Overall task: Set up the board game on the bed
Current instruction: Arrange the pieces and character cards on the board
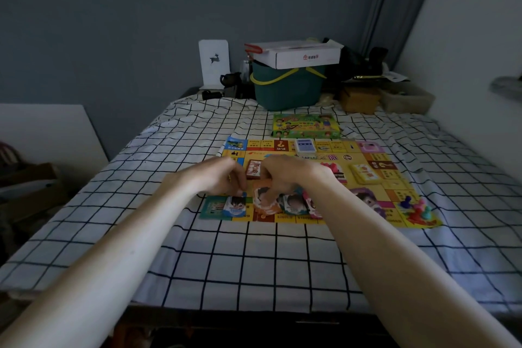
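Sorting the orange play-money notes (267,205) looks like the step in hand: they lie fanned on the near edge of the yellow paper game board (395,186), between a blue stack (236,206) to the left and green (293,203) and pink (313,206) stacks to the right. The right hand (282,175) reaches down with curled fingers that seem to pinch the orange notes; the left hand (223,175) curls just beside them, though what it holds I cannot tell. A red card deck (253,169) sits just behind both hands. Squaring each colour into its own tidy pile, without nudging neighbours, would serve best on the soft checked bedsheet (197,248). Coloured plastic pawns (416,207) cluster at the board's near right corner; the green game box (305,126) lies beyond the far edge.
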